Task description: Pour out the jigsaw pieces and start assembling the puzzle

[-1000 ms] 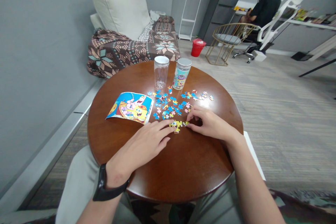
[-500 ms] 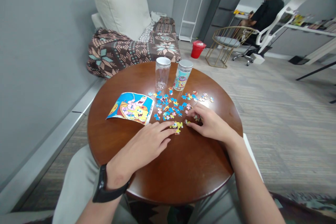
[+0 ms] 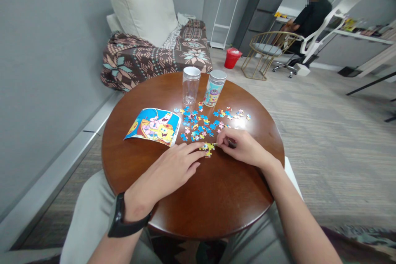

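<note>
A small cluster of joined yellow puzzle pieces lies on the round brown table. My left hand rests with fingers stretched out, its fingertips on the left edge of that cluster. At the cluster's right side, my right hand pinches a puzzle piece, mostly hidden by the fingers. Loose puzzle pieces, mainly blue with some pink and yellow, are scattered just beyond both hands. To the left lies a curled picture sheet showing cartoon figures on blue.
Behind the pieces stand a clear jar and a printed jar, both with silvery lids. Past the table are a sofa with a patterned cover, a red bin, a gold wire chair and a seated person.
My right thumb and forefinger have closed on a puzzle piece and moved left to the cluster's edge. My left hand has stayed in place.
</note>
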{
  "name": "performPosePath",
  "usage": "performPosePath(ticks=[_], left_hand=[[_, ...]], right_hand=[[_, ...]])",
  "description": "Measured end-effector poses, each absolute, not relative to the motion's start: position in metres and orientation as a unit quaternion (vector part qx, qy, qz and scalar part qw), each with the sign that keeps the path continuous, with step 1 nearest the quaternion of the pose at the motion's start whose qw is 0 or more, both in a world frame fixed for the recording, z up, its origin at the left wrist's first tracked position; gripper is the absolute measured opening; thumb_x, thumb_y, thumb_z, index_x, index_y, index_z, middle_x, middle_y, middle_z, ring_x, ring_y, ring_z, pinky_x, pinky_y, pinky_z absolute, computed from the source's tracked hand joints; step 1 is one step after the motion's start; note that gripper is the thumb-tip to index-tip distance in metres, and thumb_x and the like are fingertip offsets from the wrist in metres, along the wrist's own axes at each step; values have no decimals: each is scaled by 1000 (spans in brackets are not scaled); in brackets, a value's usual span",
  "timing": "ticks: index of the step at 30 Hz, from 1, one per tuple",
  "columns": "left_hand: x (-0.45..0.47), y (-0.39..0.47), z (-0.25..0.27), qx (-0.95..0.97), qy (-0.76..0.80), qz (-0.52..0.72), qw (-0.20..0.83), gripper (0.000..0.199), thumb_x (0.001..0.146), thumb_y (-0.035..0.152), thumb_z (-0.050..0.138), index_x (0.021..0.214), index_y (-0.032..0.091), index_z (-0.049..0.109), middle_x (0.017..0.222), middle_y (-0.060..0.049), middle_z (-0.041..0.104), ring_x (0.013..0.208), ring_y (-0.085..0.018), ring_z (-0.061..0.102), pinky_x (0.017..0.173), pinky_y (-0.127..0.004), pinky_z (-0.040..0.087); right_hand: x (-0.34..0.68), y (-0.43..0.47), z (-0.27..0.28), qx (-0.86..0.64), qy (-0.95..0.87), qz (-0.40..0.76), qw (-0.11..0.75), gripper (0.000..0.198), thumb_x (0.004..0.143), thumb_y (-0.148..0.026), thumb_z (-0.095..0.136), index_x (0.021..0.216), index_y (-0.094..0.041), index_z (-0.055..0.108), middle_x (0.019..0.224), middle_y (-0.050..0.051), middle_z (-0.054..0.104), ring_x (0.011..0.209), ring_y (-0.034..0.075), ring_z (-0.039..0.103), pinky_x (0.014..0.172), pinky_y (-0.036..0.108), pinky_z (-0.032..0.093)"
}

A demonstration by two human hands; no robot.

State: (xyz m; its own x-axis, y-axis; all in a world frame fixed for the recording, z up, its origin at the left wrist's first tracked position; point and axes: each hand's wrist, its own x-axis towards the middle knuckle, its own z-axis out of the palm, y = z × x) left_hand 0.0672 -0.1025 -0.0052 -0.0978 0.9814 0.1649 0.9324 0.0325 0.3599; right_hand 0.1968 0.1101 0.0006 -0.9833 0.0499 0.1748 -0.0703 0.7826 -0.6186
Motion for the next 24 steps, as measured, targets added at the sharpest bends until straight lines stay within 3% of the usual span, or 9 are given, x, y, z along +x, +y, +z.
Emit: performPosePath(ticks=[9, 14, 20, 24], left_hand=[[67, -102, -7, 675, 711, 188, 53, 33, 95, 18, 46, 124, 24, 62, 138, -3, 56, 120, -19, 56, 105, -38, 43], [67, -103, -5, 680, 706, 189, 49, 34, 94, 16, 47, 124, 24, 63, 137, -3, 58, 120, -19, 56, 105, -37, 44], [67, -103, -5, 677, 708, 194, 47, 35, 94, 15, 47, 122, 27, 64, 138, -3, 57, 118, -19, 58, 104, -37, 46], [67, -102, -5, 677, 709, 194, 47, 35, 94, 15, 49, 122, 27, 65, 138, -2, 57, 118, -19, 58, 104, -37, 46]], right_hand=[[192, 103, -5, 29, -925, 360, 116, 11, 85, -10, 53, 92, -19, 57, 84, 3, 59, 71, 13, 54, 64, 25, 48], [192, 104, -1, 94, -927, 339, 129, 19, 90, -11, 50, 89, -20, 67, 92, 6, 61, 85, 15, 59, 78, 30, 50], [193, 101, 3, 66, -930, 349, 98, 11, 88, -12, 53, 87, -19, 63, 82, 4, 64, 72, 14, 57, 66, 27, 48], [193, 101, 1, 52, -933, 343, 92, 8, 87, -14, 55, 86, -19, 61, 80, 3, 63, 70, 13, 56, 67, 26, 47]])
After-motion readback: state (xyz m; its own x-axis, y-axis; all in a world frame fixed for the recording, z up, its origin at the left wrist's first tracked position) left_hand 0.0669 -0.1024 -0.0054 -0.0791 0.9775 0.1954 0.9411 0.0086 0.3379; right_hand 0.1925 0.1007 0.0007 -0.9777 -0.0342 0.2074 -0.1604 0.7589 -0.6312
